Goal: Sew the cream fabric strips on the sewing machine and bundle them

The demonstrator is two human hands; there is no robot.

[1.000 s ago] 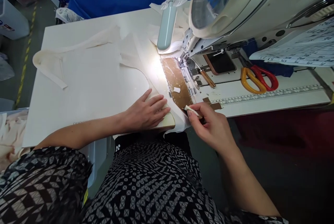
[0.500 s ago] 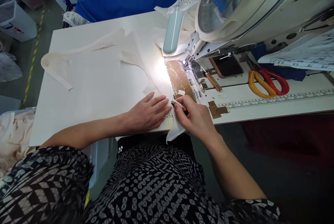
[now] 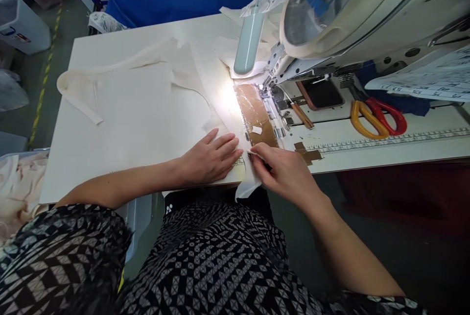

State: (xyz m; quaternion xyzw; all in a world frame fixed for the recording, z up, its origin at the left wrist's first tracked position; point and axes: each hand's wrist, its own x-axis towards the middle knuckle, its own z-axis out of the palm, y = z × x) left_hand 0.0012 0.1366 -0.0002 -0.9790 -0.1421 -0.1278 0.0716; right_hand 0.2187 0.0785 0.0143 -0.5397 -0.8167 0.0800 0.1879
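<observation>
White worktable [image 3: 128,143] in front of you; sewing machine [image 3: 338,26] above its right side. Off-white fabric panel [image 3: 216,99] lies flat, its near end passing between your hands and drooping over the front edge. Your left hand [image 3: 211,158]: palm down, grasping nothing, fingertips at the panel's left side. Your right hand [image 3: 284,170]: thumb and index fingertips at the panel's right edge; cannot tell what they pinch. Small white scrap [image 3: 256,130] just beyond them.

It's a sewing workshop! An industrial sewing machine [image 3: 400,11] towers over the bench [image 3: 88,158], pale cloth [image 3: 189,72] spreads across, yellow tape [image 3: 46,72] stripes the floor [image 3: 63,55].
</observation>
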